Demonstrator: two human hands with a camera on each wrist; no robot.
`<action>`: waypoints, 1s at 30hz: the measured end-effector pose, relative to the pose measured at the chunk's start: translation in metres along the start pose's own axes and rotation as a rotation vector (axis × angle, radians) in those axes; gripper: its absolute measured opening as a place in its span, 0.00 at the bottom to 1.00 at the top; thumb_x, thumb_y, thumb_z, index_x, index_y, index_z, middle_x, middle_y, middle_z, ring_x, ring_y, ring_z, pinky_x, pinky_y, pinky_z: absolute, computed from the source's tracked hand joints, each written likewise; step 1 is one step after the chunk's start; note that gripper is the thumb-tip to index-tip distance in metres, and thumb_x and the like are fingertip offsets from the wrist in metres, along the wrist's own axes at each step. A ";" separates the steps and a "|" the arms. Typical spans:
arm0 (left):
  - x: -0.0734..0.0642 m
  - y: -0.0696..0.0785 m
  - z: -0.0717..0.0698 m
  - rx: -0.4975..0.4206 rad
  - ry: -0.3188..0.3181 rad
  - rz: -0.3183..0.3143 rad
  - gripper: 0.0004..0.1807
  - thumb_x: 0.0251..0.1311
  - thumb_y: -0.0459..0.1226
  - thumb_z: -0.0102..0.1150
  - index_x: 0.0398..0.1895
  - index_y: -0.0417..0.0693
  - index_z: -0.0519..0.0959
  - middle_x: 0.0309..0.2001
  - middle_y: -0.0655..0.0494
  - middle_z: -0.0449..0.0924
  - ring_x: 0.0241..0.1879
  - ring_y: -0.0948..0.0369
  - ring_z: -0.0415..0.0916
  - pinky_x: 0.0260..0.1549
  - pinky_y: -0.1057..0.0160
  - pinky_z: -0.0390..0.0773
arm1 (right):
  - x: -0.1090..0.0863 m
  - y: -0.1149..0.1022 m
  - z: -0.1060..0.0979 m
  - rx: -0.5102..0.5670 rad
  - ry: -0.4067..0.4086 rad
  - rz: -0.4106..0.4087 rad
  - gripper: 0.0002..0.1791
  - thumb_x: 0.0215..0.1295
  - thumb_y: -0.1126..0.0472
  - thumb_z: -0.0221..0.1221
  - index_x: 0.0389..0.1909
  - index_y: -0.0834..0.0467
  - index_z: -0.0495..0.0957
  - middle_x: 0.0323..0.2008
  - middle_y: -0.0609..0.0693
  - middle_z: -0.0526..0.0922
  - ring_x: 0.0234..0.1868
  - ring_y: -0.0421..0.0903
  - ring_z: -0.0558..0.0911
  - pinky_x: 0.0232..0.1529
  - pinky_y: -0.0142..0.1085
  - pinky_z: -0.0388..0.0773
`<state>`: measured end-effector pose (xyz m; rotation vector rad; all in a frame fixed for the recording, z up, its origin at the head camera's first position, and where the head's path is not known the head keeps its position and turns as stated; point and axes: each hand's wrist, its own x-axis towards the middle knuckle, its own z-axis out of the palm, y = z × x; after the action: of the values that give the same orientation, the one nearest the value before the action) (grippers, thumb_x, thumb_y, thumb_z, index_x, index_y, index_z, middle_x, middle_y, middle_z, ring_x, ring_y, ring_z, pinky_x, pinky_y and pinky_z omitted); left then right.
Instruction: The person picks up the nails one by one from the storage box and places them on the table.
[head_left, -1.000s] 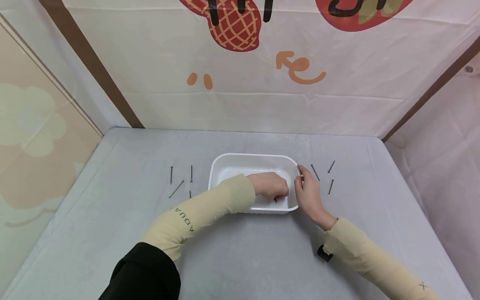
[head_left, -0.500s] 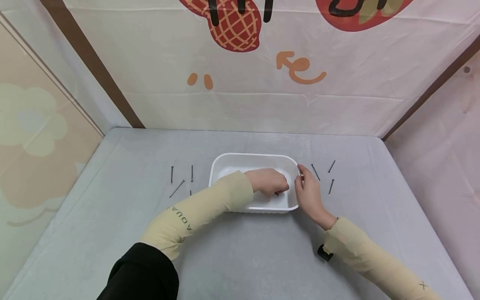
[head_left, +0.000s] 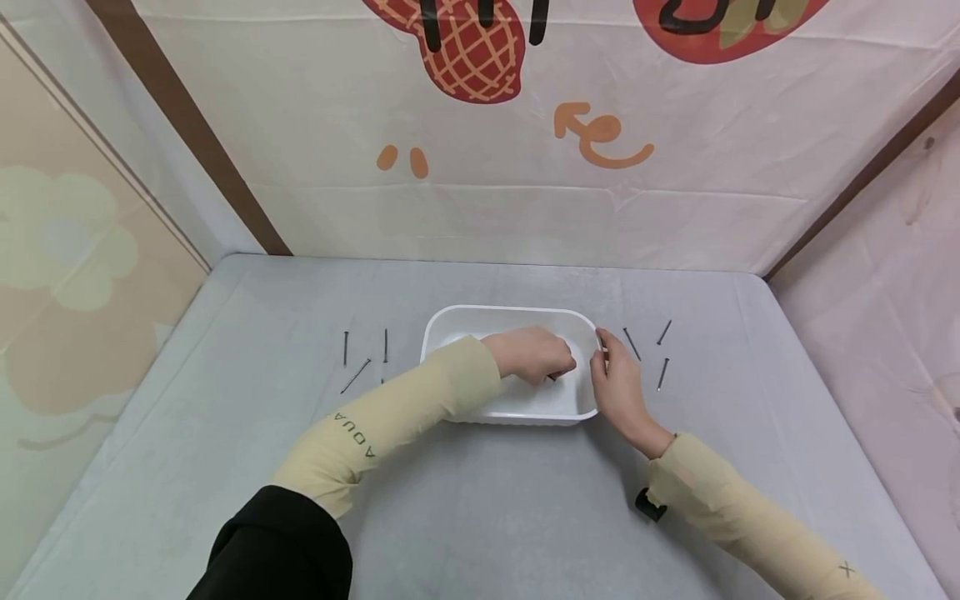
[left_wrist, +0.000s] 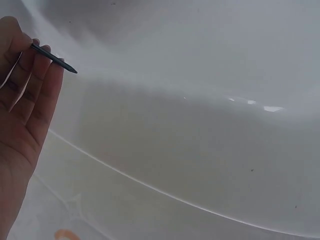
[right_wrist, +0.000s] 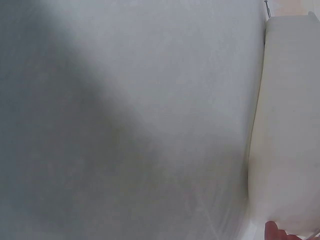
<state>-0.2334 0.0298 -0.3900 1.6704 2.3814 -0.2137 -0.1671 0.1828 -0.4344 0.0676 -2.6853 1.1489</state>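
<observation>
My left hand [head_left: 531, 354] is over the white plastic tray [head_left: 510, 312], fingers curled. In the left wrist view its thumb and fingertips pinch a dark nail [left_wrist: 55, 60], pointed end outward, above the tray's smooth inside. My right hand [head_left: 621, 387] grips the tray's right rim, fingers and thumb at the edge. Right wrist view: only a few fingertips [right_wrist: 277, 232] show at the bottom edge. The left forearm covers the tray's near left corner.
Several nails lie left of the tray, among them a slanted nail [head_left: 356, 377] and an upright-lying nail [head_left: 346, 348]. To the right lie three more, including one nail [head_left: 663, 374]. The grey-blue tabletop [head_left: 480, 508] ends at a printed curtain [head_left: 480, 217].
My left hand has shifted slightly away from me inside the tray, still pinching the nail. The right hand stays at the rim.
</observation>
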 end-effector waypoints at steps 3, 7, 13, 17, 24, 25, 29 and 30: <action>-0.001 -0.001 -0.001 0.006 0.000 -0.003 0.10 0.49 0.26 0.53 0.29 0.50 0.76 0.25 0.63 0.70 0.25 0.65 0.64 0.26 0.70 0.67 | 0.001 0.000 0.000 -0.001 0.005 0.003 0.22 0.67 0.65 0.41 0.61 0.67 0.62 0.55 0.63 0.71 0.47 0.55 0.76 0.41 0.45 0.77; -0.003 -0.002 -0.002 0.011 -0.005 -0.011 0.10 0.49 0.26 0.52 0.30 0.50 0.76 0.26 0.62 0.72 0.25 0.65 0.65 0.26 0.70 0.67 | 0.001 0.001 0.000 -0.006 0.003 0.005 0.22 0.67 0.65 0.41 0.61 0.66 0.62 0.55 0.63 0.71 0.47 0.55 0.76 0.41 0.45 0.77; -0.007 -0.002 -0.006 0.020 -0.012 -0.016 0.10 0.50 0.26 0.54 0.32 0.49 0.77 0.29 0.60 0.75 0.27 0.65 0.66 0.29 0.69 0.70 | 0.001 0.001 0.001 -0.014 0.003 0.007 0.22 0.67 0.65 0.41 0.61 0.67 0.62 0.54 0.63 0.71 0.46 0.55 0.76 0.40 0.45 0.77; -0.011 -0.001 -0.008 0.018 -0.014 -0.023 0.11 0.50 0.25 0.53 0.32 0.49 0.77 0.30 0.59 0.76 0.27 0.64 0.68 0.30 0.68 0.71 | 0.002 0.001 0.001 -0.016 0.003 0.010 0.22 0.67 0.65 0.40 0.61 0.67 0.62 0.54 0.63 0.71 0.47 0.55 0.76 0.41 0.45 0.77; -0.018 0.002 -0.013 0.027 -0.018 -0.035 0.11 0.51 0.25 0.53 0.34 0.49 0.77 0.31 0.59 0.77 0.29 0.64 0.70 0.31 0.68 0.72 | 0.001 0.000 0.001 -0.011 -0.010 0.015 0.22 0.67 0.66 0.41 0.61 0.67 0.62 0.55 0.63 0.70 0.47 0.55 0.76 0.41 0.45 0.77; -0.019 0.002 -0.013 0.029 -0.020 -0.038 0.11 0.51 0.25 0.53 0.34 0.49 0.77 0.31 0.59 0.77 0.29 0.64 0.70 0.31 0.68 0.72 | 0.001 0.000 0.000 -0.009 -0.011 0.015 0.22 0.67 0.66 0.41 0.61 0.67 0.61 0.55 0.63 0.70 0.47 0.55 0.76 0.41 0.45 0.77; -0.023 0.004 -0.014 0.048 -0.009 -0.031 0.11 0.50 0.25 0.53 0.34 0.49 0.77 0.32 0.60 0.77 0.30 0.64 0.72 0.31 0.68 0.73 | 0.001 0.000 0.000 -0.002 -0.013 0.013 0.22 0.67 0.66 0.41 0.61 0.67 0.61 0.55 0.63 0.70 0.47 0.55 0.76 0.42 0.45 0.77; -0.024 0.005 -0.014 0.053 -0.005 -0.028 0.11 0.50 0.25 0.53 0.34 0.49 0.77 0.32 0.60 0.77 0.30 0.63 0.73 0.31 0.67 0.73 | 0.001 0.000 0.001 -0.003 -0.013 0.012 0.22 0.67 0.66 0.41 0.61 0.67 0.61 0.55 0.63 0.70 0.47 0.55 0.76 0.42 0.45 0.77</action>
<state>-0.2222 0.0131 -0.3699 1.6578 2.4169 -0.2872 -0.1686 0.1828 -0.4347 0.0587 -2.7018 1.1518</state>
